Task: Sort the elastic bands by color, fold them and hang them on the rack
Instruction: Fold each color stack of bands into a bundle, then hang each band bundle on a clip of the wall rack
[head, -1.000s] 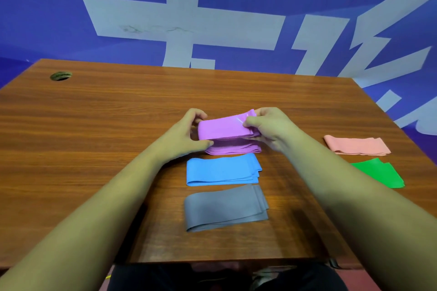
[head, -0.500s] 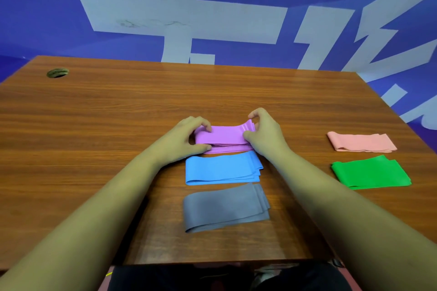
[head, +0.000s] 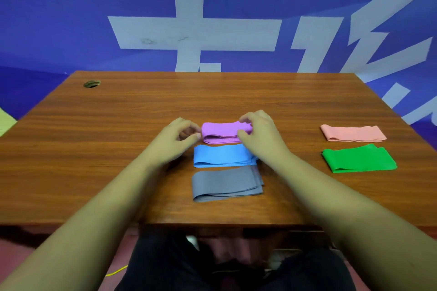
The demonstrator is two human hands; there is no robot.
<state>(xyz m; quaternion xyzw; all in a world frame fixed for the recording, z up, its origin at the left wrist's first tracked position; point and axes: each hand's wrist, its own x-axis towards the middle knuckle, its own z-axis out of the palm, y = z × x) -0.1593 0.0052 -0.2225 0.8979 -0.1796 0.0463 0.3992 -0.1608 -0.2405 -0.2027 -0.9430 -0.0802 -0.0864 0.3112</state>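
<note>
Showed a folded purple band [head: 222, 132] midway across the surface [head: 118, 125], long axis along the near edge. Caught right hand [head: 257, 136] pinching its right end; left hand [head: 173, 143] curled at its left end, grip unclear.

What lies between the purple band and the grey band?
The folded blue band lies between the purple band and the grey band, flat on the table, as the head view shows.

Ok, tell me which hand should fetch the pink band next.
Right, probably: the pink band lies right of the right hand; the left hand sits left of the purple band, farther away.
</note>
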